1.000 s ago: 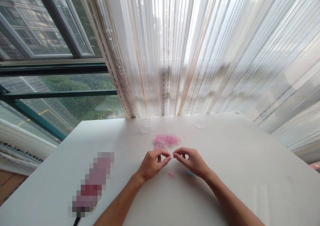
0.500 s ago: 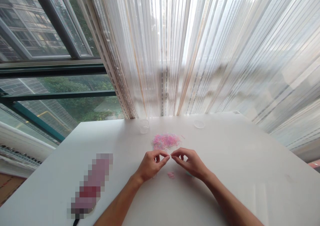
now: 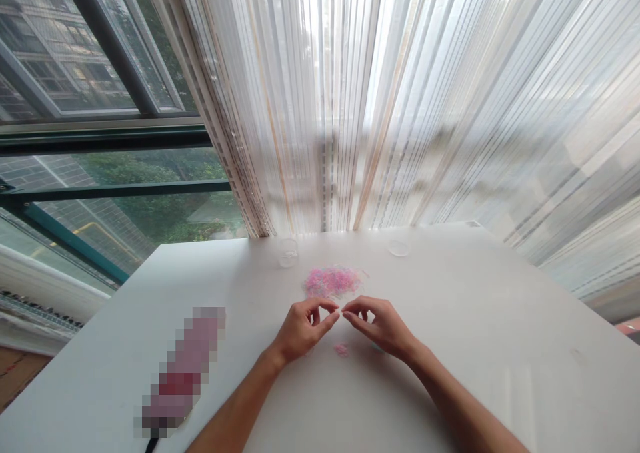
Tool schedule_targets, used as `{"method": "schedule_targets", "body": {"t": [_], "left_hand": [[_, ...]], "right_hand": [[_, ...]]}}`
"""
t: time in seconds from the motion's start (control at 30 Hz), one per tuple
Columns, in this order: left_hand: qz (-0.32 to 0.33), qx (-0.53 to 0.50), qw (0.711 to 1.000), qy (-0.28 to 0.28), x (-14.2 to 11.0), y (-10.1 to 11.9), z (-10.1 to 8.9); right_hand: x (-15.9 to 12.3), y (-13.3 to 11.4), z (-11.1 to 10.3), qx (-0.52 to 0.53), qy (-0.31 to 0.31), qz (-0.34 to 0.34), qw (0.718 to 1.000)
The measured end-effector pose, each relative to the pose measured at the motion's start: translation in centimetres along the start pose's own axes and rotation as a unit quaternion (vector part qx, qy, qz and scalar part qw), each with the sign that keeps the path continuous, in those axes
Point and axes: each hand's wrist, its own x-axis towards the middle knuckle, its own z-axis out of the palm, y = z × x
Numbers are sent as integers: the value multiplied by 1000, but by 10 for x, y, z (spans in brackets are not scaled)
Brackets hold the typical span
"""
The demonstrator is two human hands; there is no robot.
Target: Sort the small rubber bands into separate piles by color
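My left hand (image 3: 304, 329) and my right hand (image 3: 381, 323) meet fingertip to fingertip above the white table (image 3: 280, 399). On the left, thumb and index tips stand slightly apart, with nothing visible between them. The right thumb and index form a pinch; anything in it is too small to make out. Just beyond my hands lies a loose pile of tiny pink and pastel pieces (image 3: 333, 281). A small pink cluster (image 3: 341, 350) rests between my wrists. Bits of teal (image 3: 379, 347) show partly beneath my right hand.
A clear plastic cup (image 3: 288, 253) stands behind the pile, and a clear round lid (image 3: 399, 248) lies right of it. At left is a pixelated pinkish object (image 3: 183, 373) with a black cord. A striped curtain (image 3: 340, 106) hangs along the table's far edge.
My left thumb and index tips have parted slightly from their closer pinch. Both hands otherwise keep nearly the same place, and the pile looks unchanged.
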Motion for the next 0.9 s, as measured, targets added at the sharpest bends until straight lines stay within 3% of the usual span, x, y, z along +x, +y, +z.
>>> {"method": "schedule_targets", "body": {"t": [0.57,0.9], "left_hand": [[16,0,1000,-2,1,-4,1],[12,3,1000,0,1,-8,1]], "right_hand": [[0,-2,0,4,-3,20,1000],[0,3,1,7,7,-15,1000]]}}
